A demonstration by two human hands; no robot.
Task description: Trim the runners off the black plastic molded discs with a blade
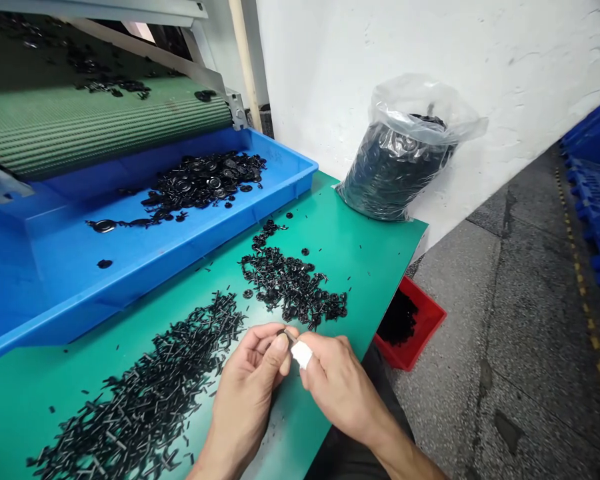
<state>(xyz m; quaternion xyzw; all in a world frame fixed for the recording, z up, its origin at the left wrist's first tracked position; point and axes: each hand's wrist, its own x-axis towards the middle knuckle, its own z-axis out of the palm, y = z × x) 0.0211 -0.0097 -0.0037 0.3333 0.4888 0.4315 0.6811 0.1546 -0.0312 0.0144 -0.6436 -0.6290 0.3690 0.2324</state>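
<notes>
My left hand (255,383) pinches a small black plastic part (282,332) between thumb and fingers, mostly hidden by them. My right hand (343,380) is closed on a small thin tool with a white wrapped grip (302,355); its narrow tip meets the part at my left fingertips. Just beyond my hands lies a pile of small round black plastic parts (293,283). To the left spreads a long heap of short black plastic sprue pieces (165,373). Both heaps rest on the green tabletop (380,250).
A blue tray (145,263) with black parts (205,180) sits under the end of a green conveyor belt (105,120). A clear plastic bag (400,160) full of black pieces leans against the white wall (320,80). Below the table edge, a red bin (425,327) stands on the floor.
</notes>
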